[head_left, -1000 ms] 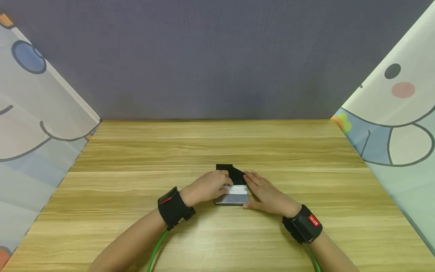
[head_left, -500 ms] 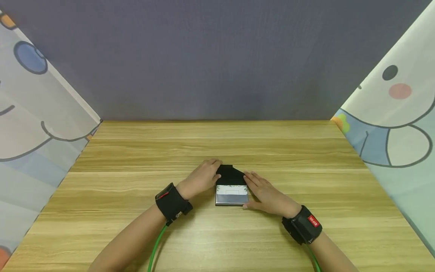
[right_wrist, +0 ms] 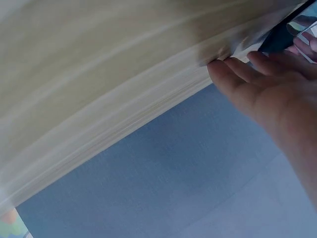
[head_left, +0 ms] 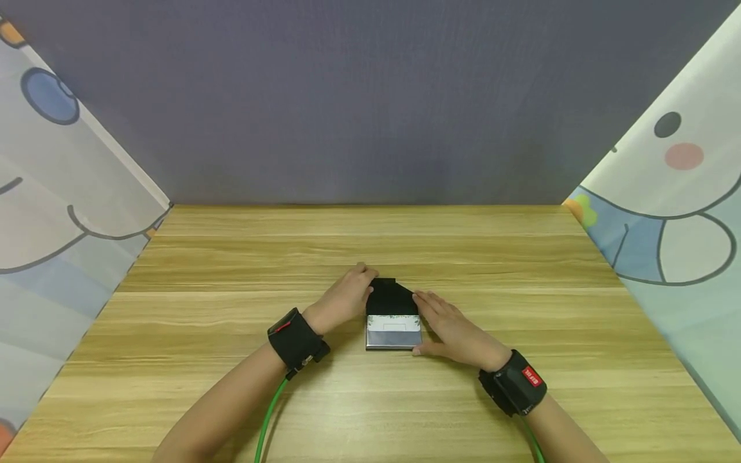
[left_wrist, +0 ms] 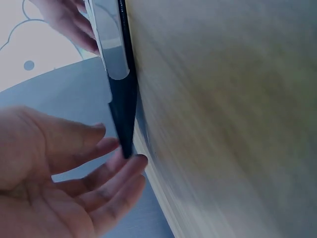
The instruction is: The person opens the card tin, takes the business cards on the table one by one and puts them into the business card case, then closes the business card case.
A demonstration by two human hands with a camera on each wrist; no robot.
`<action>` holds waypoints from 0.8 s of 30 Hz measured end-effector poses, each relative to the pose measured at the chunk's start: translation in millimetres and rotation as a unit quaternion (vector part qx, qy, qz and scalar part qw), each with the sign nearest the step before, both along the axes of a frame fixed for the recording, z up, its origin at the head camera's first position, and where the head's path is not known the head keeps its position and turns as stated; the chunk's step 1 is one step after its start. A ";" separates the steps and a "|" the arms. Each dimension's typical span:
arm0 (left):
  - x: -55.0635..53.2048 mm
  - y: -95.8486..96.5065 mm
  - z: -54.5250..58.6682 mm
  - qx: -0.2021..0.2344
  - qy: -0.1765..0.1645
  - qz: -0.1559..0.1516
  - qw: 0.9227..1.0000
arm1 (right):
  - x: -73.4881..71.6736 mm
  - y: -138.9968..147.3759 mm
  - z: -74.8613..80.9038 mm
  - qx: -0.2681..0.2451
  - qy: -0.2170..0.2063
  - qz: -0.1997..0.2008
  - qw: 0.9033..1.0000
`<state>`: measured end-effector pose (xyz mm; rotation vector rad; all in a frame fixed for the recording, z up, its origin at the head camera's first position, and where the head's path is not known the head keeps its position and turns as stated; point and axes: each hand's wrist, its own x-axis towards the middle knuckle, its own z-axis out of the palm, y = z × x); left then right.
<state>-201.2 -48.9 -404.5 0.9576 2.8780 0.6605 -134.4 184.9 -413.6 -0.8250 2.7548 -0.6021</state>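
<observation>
A small flat card case (head_left: 393,340) lies on the table with its black flap (head_left: 391,299) folded out to the far side. Inside it shows a white card (head_left: 393,322) with green leaf print along its top, above a grey panel. My left hand (head_left: 343,300) is at the flap's far left corner. In the left wrist view its fingertips (left_wrist: 140,159) reach the flap's tip, the thumb standing apart from it. Along the case's right side lies my right hand (head_left: 454,331), fingers straight, thumb near the bottom right corner.
The wooden table (head_left: 492,251) carries the case near its middle. A grey partition (head_left: 370,103) rises at the back, with cartoon-printed sheets (head_left: 677,212) on both sides. A green cable (head_left: 267,418) runs from the left wrist band (head_left: 296,344).
My left hand has lifted off the card and moved to the flap's far left corner, uncovering the card. The right hand stays beside the case.
</observation>
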 end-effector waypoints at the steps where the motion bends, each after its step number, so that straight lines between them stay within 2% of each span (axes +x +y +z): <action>1: -0.3 0.1 0.4 0.004 0.002 0.003 1.000 | 0.0 -0.6 0.6 -0.007 0.001 -0.004 1.000; 7: 1.2 -0.5 5.5 0.046 0.014 0.021 0.999 | -1.5 -4.8 2.9 -0.030 0.021 -0.016 0.999; 11: 7.1 -2.6 10.9 0.069 0.016 0.012 0.997 | -2.4 -6.4 3.2 -0.038 0.037 -0.012 0.999; 16: 20.0 -6.1 18.3 0.068 0.009 -0.034 0.997 | -4.4 -6.3 2.4 -0.063 0.077 0.009 0.995; 22: 38.5 -9.2 21.5 0.027 -0.062 -0.099 0.993 | -6.8 -7.8 3.7 -0.078 0.150 0.029 0.985; 24: 44.8 -9.2 20.5 -0.002 -0.068 -0.118 0.991 | -7.0 -9.5 4.4 -0.075 0.160 0.034 0.984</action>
